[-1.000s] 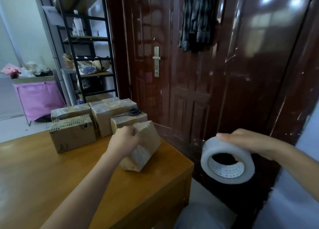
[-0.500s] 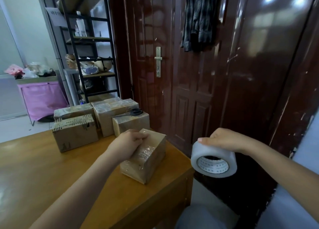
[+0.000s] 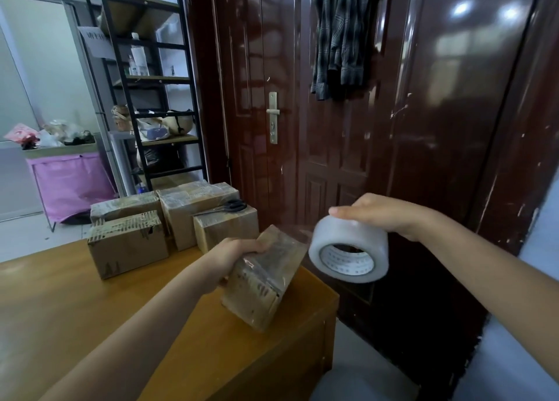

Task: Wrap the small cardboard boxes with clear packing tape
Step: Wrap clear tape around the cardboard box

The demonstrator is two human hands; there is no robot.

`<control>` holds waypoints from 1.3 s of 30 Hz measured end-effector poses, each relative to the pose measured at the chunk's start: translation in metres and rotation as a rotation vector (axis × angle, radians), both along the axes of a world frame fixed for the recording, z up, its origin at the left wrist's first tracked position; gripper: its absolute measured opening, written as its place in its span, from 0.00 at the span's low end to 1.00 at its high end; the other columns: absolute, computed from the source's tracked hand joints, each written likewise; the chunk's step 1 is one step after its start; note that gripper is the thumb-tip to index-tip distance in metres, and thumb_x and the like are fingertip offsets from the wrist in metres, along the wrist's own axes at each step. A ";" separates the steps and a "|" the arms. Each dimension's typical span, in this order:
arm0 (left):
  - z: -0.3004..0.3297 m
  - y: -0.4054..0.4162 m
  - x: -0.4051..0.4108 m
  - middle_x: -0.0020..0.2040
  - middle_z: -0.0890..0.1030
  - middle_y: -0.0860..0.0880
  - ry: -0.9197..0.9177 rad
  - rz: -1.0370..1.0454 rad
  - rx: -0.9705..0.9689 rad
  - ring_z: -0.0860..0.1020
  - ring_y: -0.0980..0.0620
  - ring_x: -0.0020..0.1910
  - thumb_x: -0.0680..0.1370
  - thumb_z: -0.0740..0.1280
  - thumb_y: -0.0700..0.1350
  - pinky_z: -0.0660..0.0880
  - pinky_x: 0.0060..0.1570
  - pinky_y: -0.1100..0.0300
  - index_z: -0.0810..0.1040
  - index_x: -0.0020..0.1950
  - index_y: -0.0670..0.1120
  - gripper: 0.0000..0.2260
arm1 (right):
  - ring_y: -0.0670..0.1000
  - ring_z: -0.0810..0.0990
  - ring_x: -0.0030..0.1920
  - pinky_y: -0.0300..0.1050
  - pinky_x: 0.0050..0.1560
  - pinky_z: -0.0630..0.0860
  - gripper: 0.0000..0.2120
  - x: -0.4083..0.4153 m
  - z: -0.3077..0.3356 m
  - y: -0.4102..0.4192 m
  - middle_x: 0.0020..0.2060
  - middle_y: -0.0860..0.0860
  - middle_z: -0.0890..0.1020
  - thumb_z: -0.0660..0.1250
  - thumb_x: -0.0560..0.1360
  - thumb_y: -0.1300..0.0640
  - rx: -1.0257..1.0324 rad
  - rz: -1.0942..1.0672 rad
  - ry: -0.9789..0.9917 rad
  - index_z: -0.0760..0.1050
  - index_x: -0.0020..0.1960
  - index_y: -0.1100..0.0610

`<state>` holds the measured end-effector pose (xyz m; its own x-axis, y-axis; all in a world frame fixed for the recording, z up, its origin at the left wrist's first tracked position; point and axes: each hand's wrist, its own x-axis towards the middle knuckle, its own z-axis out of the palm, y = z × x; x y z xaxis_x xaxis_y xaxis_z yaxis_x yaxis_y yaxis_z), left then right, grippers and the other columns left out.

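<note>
A small cardboard box (image 3: 264, 275) is held tilted on the wooden table (image 3: 75, 310), near the table's right edge, with only its lower end seen resting on the tabletop. Its upper faces are covered with glossy, wrinkled clear tape; printed marks are seen on the near face. The left hand (image 3: 234, 257) is curled round the upper left edge of the box and grips it. A roll of clear packing tape (image 3: 348, 249) is held just right of the box, beyond the table's right edge, over the floor. The right hand (image 3: 381, 216) lies across the top of the roll with fingers fairly straight; whether the thumb is hooked into the core cannot be told. A faint strip of tape appears to run from the roll to the box's upper corner.

Four further boxes (image 3: 127, 243) are grouped behind the held box, toward the table's far edge, with black scissors (image 3: 230, 207) lying on one of them. Bare tabletop is seen left of and in front of the held box. A dark wooden door (image 3: 332, 143) stands beyond the table's right edge.

Compared with half a second earlier, the box has been tipped up from lying flat, and the roll has been brought closer to the box.
</note>
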<state>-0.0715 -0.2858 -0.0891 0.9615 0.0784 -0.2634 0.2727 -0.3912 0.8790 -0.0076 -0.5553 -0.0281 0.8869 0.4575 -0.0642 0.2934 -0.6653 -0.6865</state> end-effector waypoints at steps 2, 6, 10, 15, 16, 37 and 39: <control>-0.012 0.007 -0.001 0.50 0.83 0.44 0.056 0.025 -0.082 0.81 0.44 0.50 0.76 0.67 0.53 0.75 0.55 0.50 0.79 0.58 0.46 0.15 | 0.49 0.83 0.39 0.43 0.44 0.76 0.22 0.003 -0.002 0.010 0.37 0.50 0.84 0.64 0.76 0.39 0.006 0.038 0.095 0.81 0.46 0.58; -0.019 0.020 0.007 0.65 0.74 0.51 -0.182 -0.073 0.006 0.75 0.50 0.63 0.80 0.66 0.43 0.73 0.58 0.58 0.70 0.70 0.54 0.20 | 0.49 0.80 0.41 0.41 0.43 0.75 0.15 0.009 -0.033 0.023 0.36 0.48 0.82 0.66 0.78 0.47 -0.078 0.148 0.184 0.78 0.41 0.57; -0.014 0.007 0.011 0.62 0.72 0.53 -0.491 -0.219 0.769 0.74 0.51 0.59 0.81 0.58 0.40 0.75 0.54 0.56 0.74 0.67 0.57 0.18 | 0.52 0.75 0.40 0.44 0.43 0.70 0.26 0.011 -0.053 0.016 0.38 0.53 0.77 0.68 0.70 0.34 0.015 0.160 0.120 0.73 0.43 0.58; -0.005 -0.026 -0.005 0.67 0.71 0.47 -0.356 -0.300 1.167 0.74 0.45 0.61 0.77 0.55 0.70 0.72 0.56 0.51 0.68 0.71 0.47 0.33 | 0.50 0.83 0.46 0.46 0.54 0.78 0.25 0.006 -0.072 -0.007 0.44 0.52 0.85 0.69 0.72 0.38 0.190 0.196 0.286 0.79 0.54 0.58; -0.006 -0.032 -0.009 0.71 0.68 0.44 -0.277 -0.319 1.173 0.72 0.43 0.64 0.73 0.56 0.73 0.72 0.58 0.49 0.64 0.73 0.45 0.39 | 0.51 0.84 0.48 0.46 0.54 0.78 0.25 0.006 -0.075 -0.011 0.46 0.53 0.85 0.71 0.71 0.38 0.225 0.212 0.318 0.79 0.56 0.58; -0.016 0.004 -0.007 0.59 0.76 0.51 -0.516 -0.127 1.145 0.73 0.51 0.58 0.82 0.57 0.47 0.70 0.55 0.59 0.74 0.60 0.49 0.10 | 0.55 0.80 0.55 0.57 0.66 0.73 0.20 0.041 -0.052 0.102 0.51 0.54 0.83 0.70 0.71 0.45 0.657 0.153 0.235 0.78 0.58 0.57; -0.014 -0.005 -0.013 0.62 0.76 0.48 -0.378 -0.181 1.149 0.72 0.48 0.62 0.81 0.54 0.61 0.70 0.60 0.54 0.73 0.63 0.46 0.21 | 0.54 0.80 0.56 0.51 0.63 0.76 0.23 0.035 -0.070 0.108 0.52 0.54 0.83 0.66 0.73 0.44 0.731 0.136 0.255 0.77 0.60 0.59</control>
